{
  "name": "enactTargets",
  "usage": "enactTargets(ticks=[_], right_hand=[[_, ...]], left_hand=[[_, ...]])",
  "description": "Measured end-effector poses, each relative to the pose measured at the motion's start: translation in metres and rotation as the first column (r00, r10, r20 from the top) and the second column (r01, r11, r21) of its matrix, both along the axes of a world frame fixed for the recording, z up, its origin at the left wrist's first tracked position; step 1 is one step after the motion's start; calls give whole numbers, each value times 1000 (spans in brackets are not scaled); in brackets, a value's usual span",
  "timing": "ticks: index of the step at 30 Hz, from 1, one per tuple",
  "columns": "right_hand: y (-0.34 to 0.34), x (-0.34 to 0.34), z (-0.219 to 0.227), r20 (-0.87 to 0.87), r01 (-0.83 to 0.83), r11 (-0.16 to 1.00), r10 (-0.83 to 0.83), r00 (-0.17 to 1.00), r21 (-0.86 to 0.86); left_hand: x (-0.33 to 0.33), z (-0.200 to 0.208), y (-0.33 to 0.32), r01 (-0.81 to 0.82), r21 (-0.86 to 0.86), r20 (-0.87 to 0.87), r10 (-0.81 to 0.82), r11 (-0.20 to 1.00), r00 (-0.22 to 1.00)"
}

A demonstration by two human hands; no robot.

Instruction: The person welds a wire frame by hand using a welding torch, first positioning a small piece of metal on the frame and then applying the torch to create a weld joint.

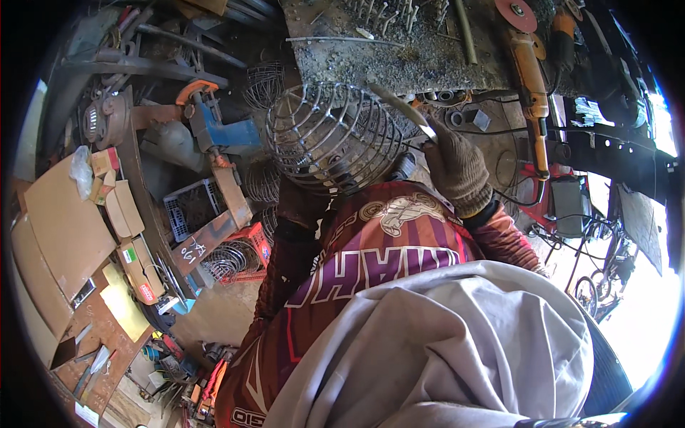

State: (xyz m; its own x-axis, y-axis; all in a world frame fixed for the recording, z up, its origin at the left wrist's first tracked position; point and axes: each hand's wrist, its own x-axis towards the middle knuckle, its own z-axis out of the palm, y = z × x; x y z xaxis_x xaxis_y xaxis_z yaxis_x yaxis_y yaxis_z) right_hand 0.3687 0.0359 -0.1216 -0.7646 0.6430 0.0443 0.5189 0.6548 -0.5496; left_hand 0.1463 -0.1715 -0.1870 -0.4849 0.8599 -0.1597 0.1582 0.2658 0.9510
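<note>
A round wire cage [332,135] of welded metal rings is held up in front of my chest. My left hand [301,203], in a dark glove at the end of a dark red sleeve, reaches under the cage's lower left side; its fingers are mostly hidden by the wires. My right hand [457,171] wears a knitted beige glove and grips a thin curved metal strip [401,108]. The strip's far end lies across the cage's top right. A grey cloth [457,342] covers my lap.
A rough workbench [399,50] strewn with metal scraps lies beyond the cage, with an orange angle grinder [531,78] on its right. A blue clamp tool [217,128], more wire cages [228,260], a red crate [255,241] and cardboard [64,221] lie left. Bicycles [599,285] stand right.
</note>
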Motion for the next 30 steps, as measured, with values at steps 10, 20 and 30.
enactTargets(ticks=[10, 20, 30], right_hand=[[-7, -6, 12, -178, -54, 998, 55, 982, 9], [-1, -19, 22, -71, -5, 991, -5, 997, -135], [1, -25, 23, -15, -61, 998, 61, 998, 2]], left_hand=[[-2, 1, 5, -2, 10, 70, 1, 1000, 998], [1, 4, 3, -20, 22, 110, 18, 1000, 994], [0, 4, -2, -40, 28, 138, 35, 999, 990]])
